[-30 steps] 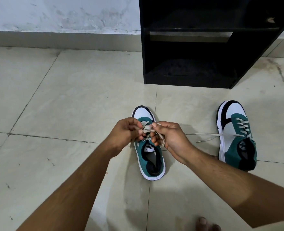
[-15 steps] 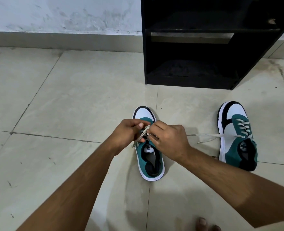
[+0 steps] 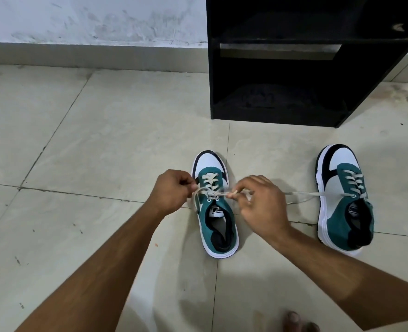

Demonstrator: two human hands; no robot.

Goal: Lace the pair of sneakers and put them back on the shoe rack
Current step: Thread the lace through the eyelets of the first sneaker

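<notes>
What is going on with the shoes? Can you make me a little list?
left hand: grip shut on one end of the lace
right hand: grip shut on the other end
lace: pulled sideways into a knot
near shoe: on the floor, between the hands
far shoe: on the floor to the right, laced, ends loose
shoe rack: black, shelves in view hold no shoes

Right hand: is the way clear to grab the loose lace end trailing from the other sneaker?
Probably yes: the loose lace end lies on bare floor beside the right hand, but that hand is pinching this sneaker's lace.
</notes>
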